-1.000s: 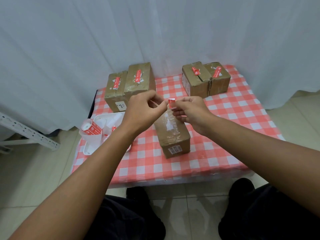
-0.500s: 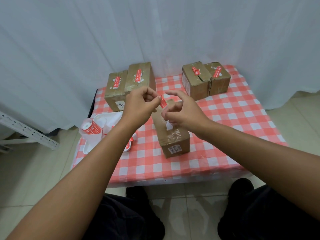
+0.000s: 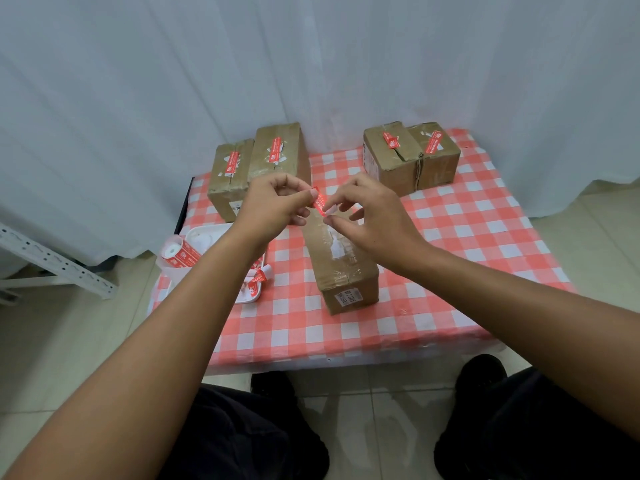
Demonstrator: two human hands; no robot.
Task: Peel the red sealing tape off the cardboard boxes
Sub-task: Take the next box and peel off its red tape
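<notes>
A brown cardboard box (image 3: 346,271) lies lengthwise in the middle of the checked table; its top shows clear tape and a white torn patch. Just above its far end hangs a short red tape strip (image 3: 319,203), free of the box. My left hand (image 3: 273,206) pinches the strip's upper end between thumb and forefinger. My right hand (image 3: 370,216) pinches its lower end with forefinger and thumb, the other fingers spread. Two boxes at the back left (image 3: 230,171) (image 3: 278,150) and two at the back right (image 3: 388,154) (image 3: 436,150) each carry a red tape strip on top.
A white tray (image 3: 207,237) at the table's left edge holds a roll of red tape (image 3: 180,254) and several peeled red pieces (image 3: 256,282). A white curtain hangs behind the table. A white metal rail (image 3: 52,265) runs along the floor at the left. My legs are below the table's front edge.
Half a second ago my left hand alone held the strip while my right hand's fingers were spread. Now my right forefinger and thumb have closed on its lower end.
</notes>
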